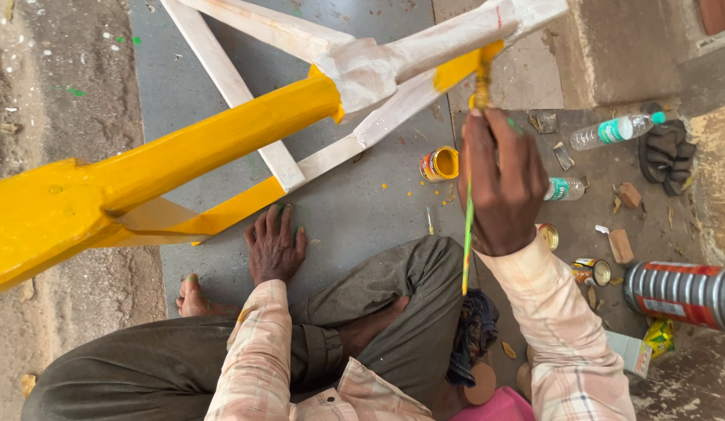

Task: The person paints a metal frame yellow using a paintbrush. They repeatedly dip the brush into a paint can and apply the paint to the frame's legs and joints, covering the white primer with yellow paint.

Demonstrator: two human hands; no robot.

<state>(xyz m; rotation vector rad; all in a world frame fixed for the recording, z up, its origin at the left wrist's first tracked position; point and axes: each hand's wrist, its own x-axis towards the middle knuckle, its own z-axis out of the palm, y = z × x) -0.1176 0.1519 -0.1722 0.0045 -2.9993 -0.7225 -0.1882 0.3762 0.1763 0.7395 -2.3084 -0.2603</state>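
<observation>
My right hand [502, 183] grips a thin paintbrush [481, 74] with a green handle, its yellow-loaded tip touching a white wooden leg [456, 39] of an overturned piece of furniture. Part of that frame is painted bright yellow [183, 152]; the upper legs and joint stay white. My left hand [274, 245] rests flat, fingers spread, on the grey floor just below a half-yellow crossbar [245, 204]. I sit cross-legged in olive trousers and a checked shirt.
An open small tin of yellow paint [439, 164] stands on the floor near the brush. Two plastic bottles [615, 130], small tins [592, 271], a large red-and-silver can [682, 292], a sandal [666, 152] and scraps lie to the right.
</observation>
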